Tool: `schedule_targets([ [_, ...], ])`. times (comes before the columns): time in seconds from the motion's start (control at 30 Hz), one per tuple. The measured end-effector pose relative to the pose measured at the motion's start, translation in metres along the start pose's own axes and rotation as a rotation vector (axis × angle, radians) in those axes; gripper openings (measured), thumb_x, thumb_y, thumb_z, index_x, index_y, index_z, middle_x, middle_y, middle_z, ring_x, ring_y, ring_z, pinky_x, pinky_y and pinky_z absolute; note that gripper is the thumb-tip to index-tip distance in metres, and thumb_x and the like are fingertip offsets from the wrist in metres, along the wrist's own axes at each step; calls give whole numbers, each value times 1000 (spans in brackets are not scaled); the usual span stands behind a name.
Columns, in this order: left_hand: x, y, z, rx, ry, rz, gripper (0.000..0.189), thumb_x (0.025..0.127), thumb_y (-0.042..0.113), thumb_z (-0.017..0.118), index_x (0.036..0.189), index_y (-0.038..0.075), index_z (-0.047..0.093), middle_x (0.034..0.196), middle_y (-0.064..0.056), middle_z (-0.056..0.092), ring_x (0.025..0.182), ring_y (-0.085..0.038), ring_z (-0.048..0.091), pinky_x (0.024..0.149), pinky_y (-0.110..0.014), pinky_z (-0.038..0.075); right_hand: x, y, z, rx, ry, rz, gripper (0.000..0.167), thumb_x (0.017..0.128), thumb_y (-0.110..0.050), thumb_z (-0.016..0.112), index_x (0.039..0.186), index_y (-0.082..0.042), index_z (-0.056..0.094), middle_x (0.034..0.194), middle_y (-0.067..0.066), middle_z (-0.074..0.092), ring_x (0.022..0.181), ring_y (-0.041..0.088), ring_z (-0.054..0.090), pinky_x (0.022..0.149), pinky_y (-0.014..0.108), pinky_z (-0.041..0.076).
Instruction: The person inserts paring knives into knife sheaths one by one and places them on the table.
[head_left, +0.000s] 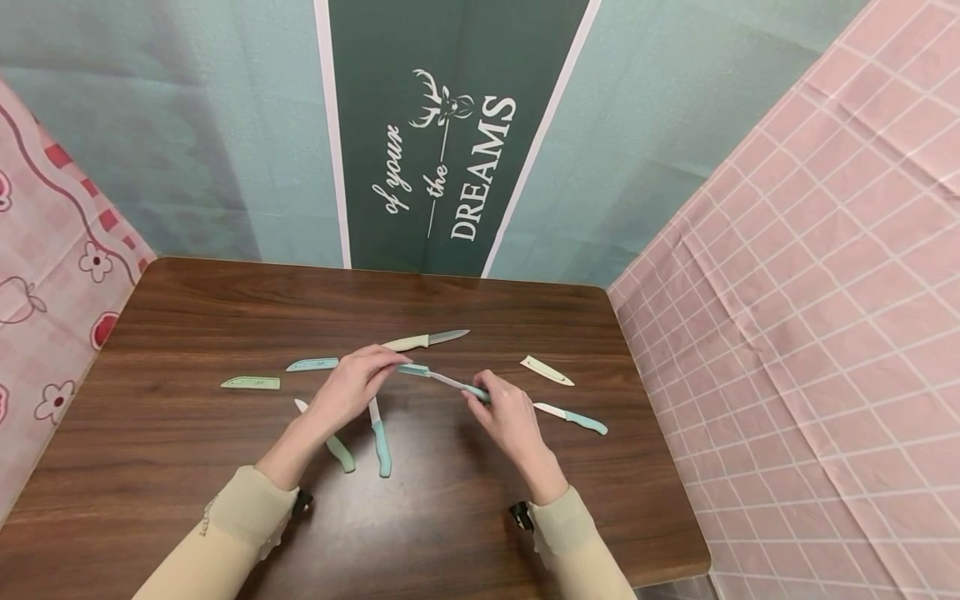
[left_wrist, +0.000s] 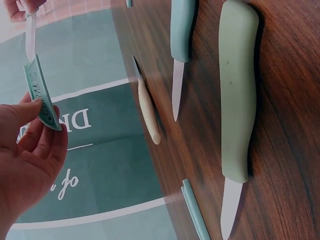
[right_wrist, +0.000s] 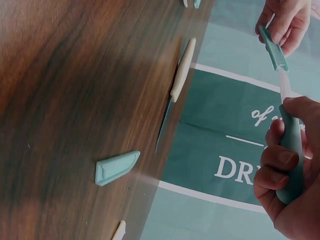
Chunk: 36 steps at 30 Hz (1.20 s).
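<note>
My left hand (head_left: 358, 379) pinches a blue-green blade sheath (left_wrist: 41, 95) with raised lettering between thumb and fingers. My right hand (head_left: 510, 412) grips a paring knife by its teal handle (right_wrist: 291, 155), thumb laid along the top. The knife's white blade (head_left: 447, 380) points left, its tip right at the sheath's open end. Both are held above the wooden table. Under my left forearm lie a green-handled knife (left_wrist: 239, 95) and a teal-handled knife (head_left: 382, 450), both with white blades. Another blue-handled knife (head_left: 585, 422) lies right of my right hand.
A cream-handled knife (head_left: 408, 342) with a metal blade lies beyond my hands. On the left are a blue sheath (head_left: 311, 364) and a green sheath (head_left: 251, 383); a cream sheath (head_left: 547, 371) is on the right. Another teal sheath (right_wrist: 117, 167) shows in the right wrist view.
</note>
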<state>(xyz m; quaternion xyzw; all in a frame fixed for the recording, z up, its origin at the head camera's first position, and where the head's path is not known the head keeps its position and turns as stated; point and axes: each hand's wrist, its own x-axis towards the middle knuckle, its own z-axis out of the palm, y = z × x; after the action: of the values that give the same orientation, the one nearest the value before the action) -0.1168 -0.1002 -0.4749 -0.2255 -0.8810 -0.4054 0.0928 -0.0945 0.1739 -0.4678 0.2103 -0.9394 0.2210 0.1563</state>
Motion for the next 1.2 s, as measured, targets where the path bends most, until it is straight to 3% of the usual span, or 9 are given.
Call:
schedule_targets([
  [0.23, -1, -1, -2, 11, 10, 4, 27, 94, 3, 66, 116, 15, 75, 105, -2, 72, 78, -11, 60, 68, -27, 49, -1, 1, 0, 83, -91, 33, 18, 82, -9, 68, 96, -14, 58, 78, -4, 58, 65, 6, 48, 58, 20, 41],
  [0.63, -3, -1, -3, 43, -27, -29, 26, 96, 5, 65, 118, 16, 74, 107, -2, 72, 82, -13, 63, 69, -28, 50, 1, 1, -7, 96, -96, 13, 15, 87, -7, 73, 100, -11, 67, 84, -3, 66, 68, 7, 53, 61, 23, 46],
  [0.77, -5, -3, -2, 58, -34, -34, 26, 95, 7, 65, 117, 18, 74, 109, -1, 72, 85, -13, 64, 71, -29, 51, 0, 2, -6, 99, -75, 28, 15, 88, -10, 75, 103, -11, 71, 90, -1, 71, 68, 12, 58, 62, 24, 48],
  [0.9, -7, -4, -2, 64, -28, -16, 27, 95, 6, 66, 117, 18, 74, 109, -1, 72, 84, -12, 64, 71, -29, 52, -1, 6, -3, 103, -34, 55, 15, 88, -13, 76, 102, -11, 72, 86, -1, 71, 65, 18, 62, 59, 23, 46],
  [1.2, -8, -2, -1, 63, -33, -3, 27, 94, 5, 66, 117, 16, 75, 111, -2, 72, 84, -13, 65, 71, -29, 52, -2, 11, 1, 82, 16, 77, 13, 86, -16, 79, 96, -11, 72, 78, -2, 67, 61, 11, 55, 56, 22, 43],
])
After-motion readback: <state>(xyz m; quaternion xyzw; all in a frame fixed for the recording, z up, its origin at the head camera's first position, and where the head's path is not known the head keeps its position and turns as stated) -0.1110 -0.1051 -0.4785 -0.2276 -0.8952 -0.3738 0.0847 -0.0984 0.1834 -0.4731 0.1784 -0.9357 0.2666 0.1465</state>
